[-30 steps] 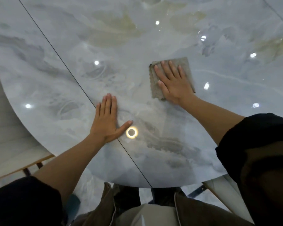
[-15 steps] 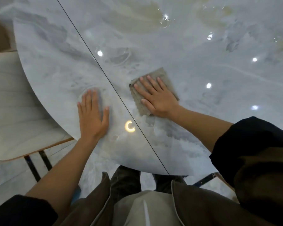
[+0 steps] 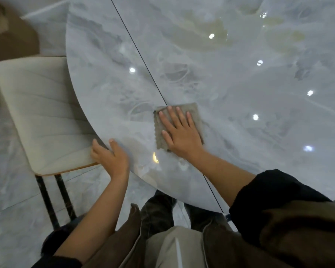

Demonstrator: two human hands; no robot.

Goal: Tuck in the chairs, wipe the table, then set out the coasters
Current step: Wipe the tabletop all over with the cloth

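Cloth (image 3: 194, 109): on worktop (image 3: 240, 89), toward its 7 o'clock edge.
Right hand (image 3: 180, 132): grip released, palm flat on cloth.
Left hand (image 3: 110, 157): grip curled over worktop edge.
Chair (image 3: 43, 117): 9 o'clock of cloth.

Pale grey marble-tiled floor (image 3: 10, 198)
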